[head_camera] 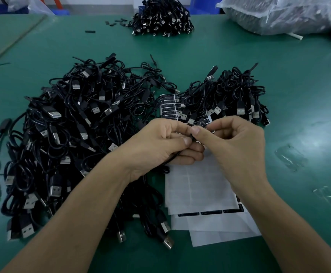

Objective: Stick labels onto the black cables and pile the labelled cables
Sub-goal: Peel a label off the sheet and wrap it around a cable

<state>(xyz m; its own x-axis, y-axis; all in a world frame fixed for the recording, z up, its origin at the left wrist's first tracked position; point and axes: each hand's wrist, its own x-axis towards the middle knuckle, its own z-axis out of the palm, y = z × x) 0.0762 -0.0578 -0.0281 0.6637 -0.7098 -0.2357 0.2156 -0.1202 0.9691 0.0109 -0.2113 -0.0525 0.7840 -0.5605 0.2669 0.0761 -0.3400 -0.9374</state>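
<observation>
Cable (175, 155), thin and black, is pinched between my hands over the label sheets (198, 186). My left hand (160, 143) grips it and my right hand (234, 143) pinches a black label (201, 124) against it. A big cable heap (72, 134) lies left, a smaller pile (237, 93) right.

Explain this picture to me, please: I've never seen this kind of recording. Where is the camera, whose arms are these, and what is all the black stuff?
There is no machine here: a person works with bare hands, and the single picture comes from a camera worn on their head, looking down. The left hand grips a thin black cable, while the right hand pinches a small black label at the cable's end. On the green table lie a big cable pile on the left, a smaller pile on the right, likely the labelled ones, and white label sheets under the hands. A third heap and a plastic bag sit at the far edge.
</observation>
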